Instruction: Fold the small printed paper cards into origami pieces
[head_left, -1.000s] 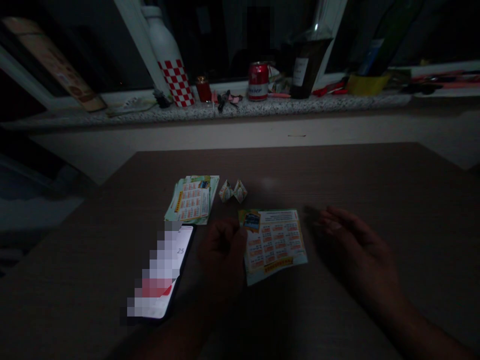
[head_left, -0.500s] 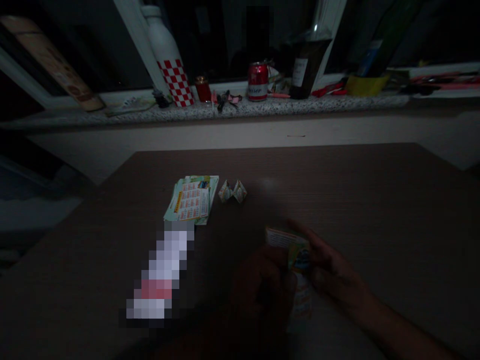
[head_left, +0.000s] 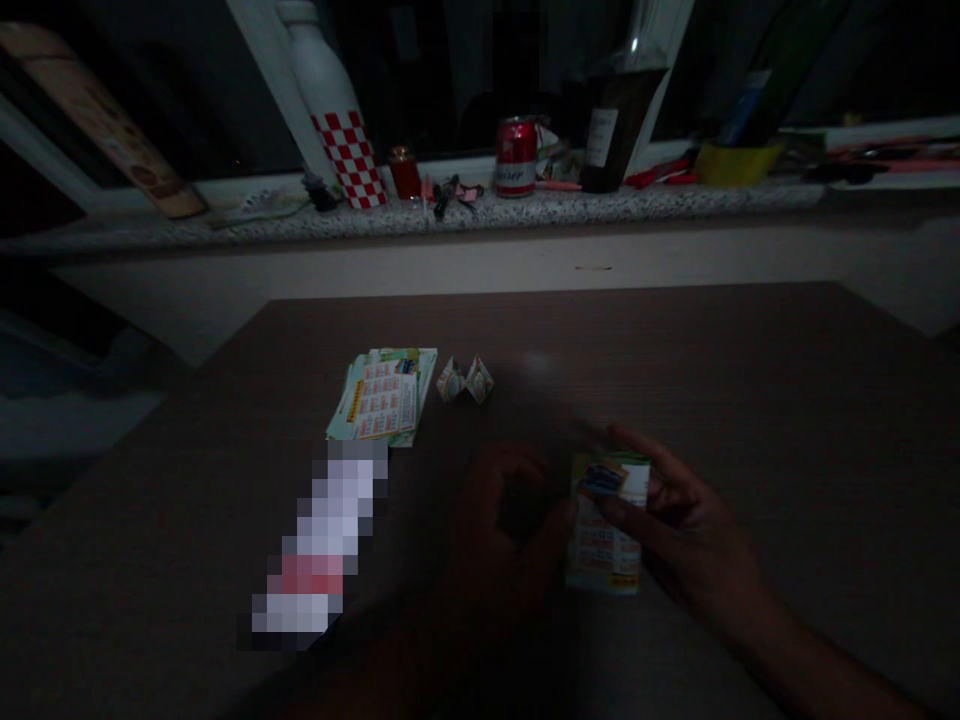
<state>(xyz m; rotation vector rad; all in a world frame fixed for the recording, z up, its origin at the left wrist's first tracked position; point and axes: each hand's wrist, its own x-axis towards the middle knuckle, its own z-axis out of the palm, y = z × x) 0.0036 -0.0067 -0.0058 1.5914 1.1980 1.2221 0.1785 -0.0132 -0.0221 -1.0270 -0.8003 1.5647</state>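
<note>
In dim light, both of my hands hold one printed paper sheet (head_left: 604, 530) above the brown table (head_left: 750, 380). The sheet looks folded narrow, with small calendar-like boxes on it. My left hand (head_left: 510, 520) grips its left edge with curled fingers. My right hand (head_left: 682, 530) pinches its right side, thumb across the front. A stack of similar sheets (head_left: 382, 395) lies farther back on the left. Two small folded paper pieces (head_left: 465, 380) sit beside the stack.
A phone with a lit screen (head_left: 322, 550) lies on the table at the left. The stone windowsill (head_left: 225, 235) behind holds a checkered white bottle (head_left: 334, 110), a red can (head_left: 516, 155), a dark wine bottle (head_left: 611, 120) and small clutter.
The sheet lay flat on the table under my left hand a second ago. Both hands have since lifted it and folded it narrower; my right hand moved in from the right.
</note>
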